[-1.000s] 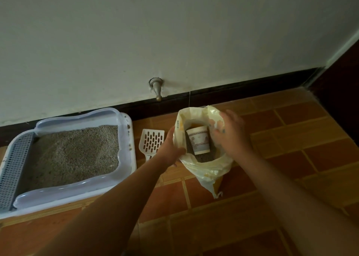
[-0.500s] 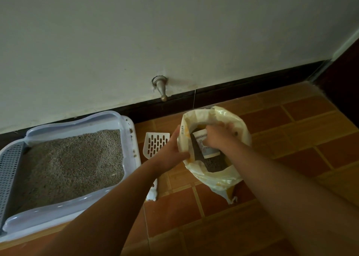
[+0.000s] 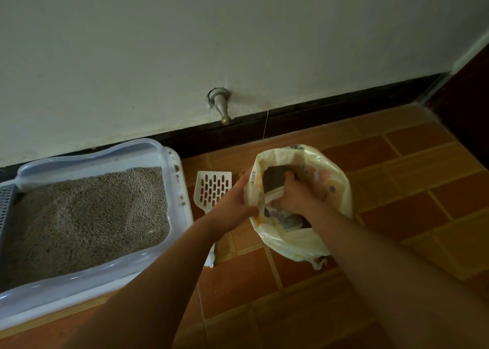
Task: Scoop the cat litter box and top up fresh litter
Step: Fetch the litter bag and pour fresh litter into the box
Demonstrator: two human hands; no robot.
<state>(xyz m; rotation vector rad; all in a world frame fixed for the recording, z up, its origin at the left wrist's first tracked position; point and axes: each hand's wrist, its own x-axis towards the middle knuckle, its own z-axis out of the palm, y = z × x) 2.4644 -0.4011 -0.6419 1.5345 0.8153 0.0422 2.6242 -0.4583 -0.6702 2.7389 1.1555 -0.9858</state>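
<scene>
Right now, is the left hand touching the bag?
Touching. The head view shows the left hand gripping the bag rim, fingers curled over its left edge.

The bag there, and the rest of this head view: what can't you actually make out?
- Cup in the bag: mostly covered by the right hand; how full, unknowable.
- Scoop handle: behind the left hand and forearm.
- Litter box: cut off at the left edge.
- Bag print: too small.

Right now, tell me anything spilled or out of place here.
Brown crumbs sit on the litter box's right rim, outside the litter. The slotted scoop lies on the floor tiles beside it. The wall is chipped around the doorstop.
</scene>
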